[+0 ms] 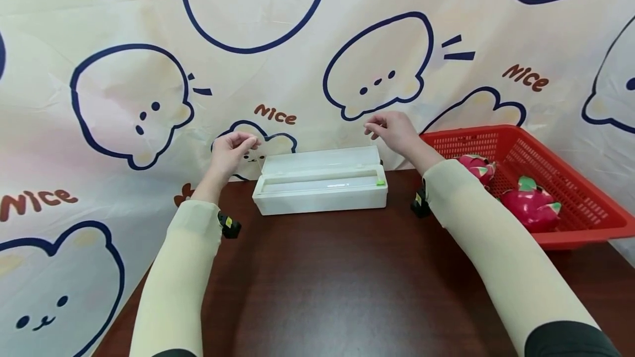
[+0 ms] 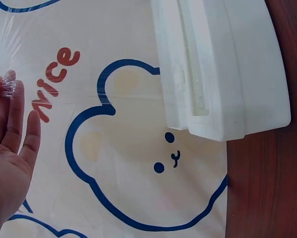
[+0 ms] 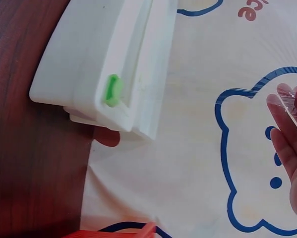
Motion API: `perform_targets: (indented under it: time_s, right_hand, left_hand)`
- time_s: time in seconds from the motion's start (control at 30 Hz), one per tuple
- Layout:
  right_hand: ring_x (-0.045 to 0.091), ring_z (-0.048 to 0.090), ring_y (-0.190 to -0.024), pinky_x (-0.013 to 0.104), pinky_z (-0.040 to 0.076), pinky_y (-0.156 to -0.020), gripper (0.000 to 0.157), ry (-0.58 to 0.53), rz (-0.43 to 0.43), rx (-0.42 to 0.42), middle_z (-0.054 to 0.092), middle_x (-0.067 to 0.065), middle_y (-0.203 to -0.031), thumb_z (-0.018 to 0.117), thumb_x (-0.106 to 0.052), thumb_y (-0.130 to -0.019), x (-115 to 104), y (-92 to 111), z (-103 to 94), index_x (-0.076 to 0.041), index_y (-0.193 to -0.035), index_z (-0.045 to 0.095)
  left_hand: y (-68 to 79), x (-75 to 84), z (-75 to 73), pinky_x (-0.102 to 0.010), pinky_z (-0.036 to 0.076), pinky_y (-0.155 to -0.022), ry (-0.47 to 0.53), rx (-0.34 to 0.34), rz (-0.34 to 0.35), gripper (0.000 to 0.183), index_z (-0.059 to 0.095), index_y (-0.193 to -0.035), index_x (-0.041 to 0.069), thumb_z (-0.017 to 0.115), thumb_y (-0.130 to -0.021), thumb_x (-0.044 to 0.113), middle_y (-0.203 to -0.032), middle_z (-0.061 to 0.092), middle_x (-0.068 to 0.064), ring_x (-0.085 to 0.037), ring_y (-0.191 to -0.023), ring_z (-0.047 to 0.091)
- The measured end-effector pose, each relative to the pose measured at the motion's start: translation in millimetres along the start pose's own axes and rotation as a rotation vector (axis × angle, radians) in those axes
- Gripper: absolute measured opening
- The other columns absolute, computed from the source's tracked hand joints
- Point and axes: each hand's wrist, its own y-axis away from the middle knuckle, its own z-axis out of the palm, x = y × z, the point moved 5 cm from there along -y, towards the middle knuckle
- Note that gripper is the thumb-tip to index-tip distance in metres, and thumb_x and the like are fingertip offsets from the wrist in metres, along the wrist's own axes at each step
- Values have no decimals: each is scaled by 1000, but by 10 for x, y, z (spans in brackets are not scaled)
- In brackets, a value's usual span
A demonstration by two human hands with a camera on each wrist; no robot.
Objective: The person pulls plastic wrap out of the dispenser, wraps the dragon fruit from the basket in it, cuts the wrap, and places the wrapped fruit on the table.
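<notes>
A white cling film dispenser (image 1: 319, 204) sits at the back of the table with its lid (image 1: 319, 160) raised. My left hand (image 1: 230, 150) is above its left end, pinching a gathered corner of clear cling film (image 2: 9, 90) between thumb and fingers. Over the right end, my right hand (image 1: 394, 130) pinches the other corner of the film, whose bunched plastic (image 3: 289, 100) shows at the fingertips. The sheet stretches between both hands, nearly invisible in the head view. A green slide cutter (image 3: 112, 90) stands at the dispenser's right end.
A red plastic basket (image 1: 570, 167) stands on the right, partly behind my right forearm. Inside are pink dragon fruits (image 1: 532, 205). The patterned cloth (image 1: 278, 79) hangs right behind the dispenser. Brown tabletop (image 1: 337, 285) stretches in front.
</notes>
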Motion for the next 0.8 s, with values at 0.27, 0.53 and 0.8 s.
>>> perform_targets:
  time_s: [0.27,0.53,0.8]
  right_hand:
    - [16,60,-80,32,48,-78,18,2,-46,17,65,6,-91,55,-23,-90,-91,-26,-99,-11,-98,65]
    - [16,60,-81,32,47,-79,19,0,-50,24,65,5,-90,56,-23,-89,-162,-61,-159,-11,-100,66]
    - [16,59,-84,31,46,-81,22,2,-51,33,65,6,-92,56,-25,-88,-218,-72,-266,-10,-102,66]
  left_hand:
    - [-21,120,-49,-35,44,-81,-3,5,4,34,62,-101,2,59,-85,32,-92,64,-2,-15,-87,57]
    - [-47,208,-100,-29,43,-78,17,10,9,30,62,-98,5,59,-85,32,-91,65,0,-14,-87,58]
    - [-131,310,-109,-29,43,-80,35,7,0,39,60,-105,0,60,-84,33,-93,65,-1,-15,-89,58]
